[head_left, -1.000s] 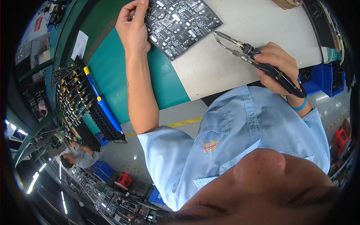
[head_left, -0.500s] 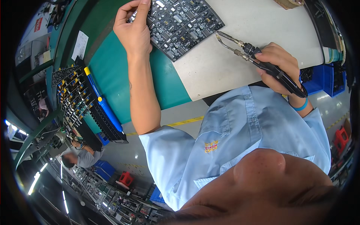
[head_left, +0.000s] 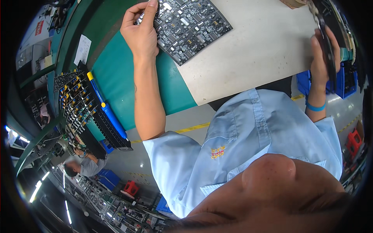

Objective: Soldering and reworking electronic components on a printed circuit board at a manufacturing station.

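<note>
My left hand (head_left: 142,39) grips the upper left edge of a dark panel of circuit boards (head_left: 194,33), thumb on top. Small chips and light parts cover the panel, which rests partly on a pale sheet (head_left: 248,58) and partly on the green mat (head_left: 175,83). Off at the bench's right end, my right hand (head_left: 321,70) is closed round the black handle of a soldering iron with a feed tube (head_left: 329,54). The iron points away from me, beside the dark equipment there. Motion blurs it, and its tip cannot be made out.
A blue desoldering pump (head_left: 109,112) with yellow ends lies left, along a black rack (head_left: 103,124) of small components. A paper slip (head_left: 82,49) is farther back. Blue bins (head_left: 345,83) stand at the right, and another person (head_left: 87,165) works at the far left.
My right hand has swung the soldering iron from beside the panel's right corner out to the bench's right end, turning it to point away. My left hand and the panel have barely moved.
</note>
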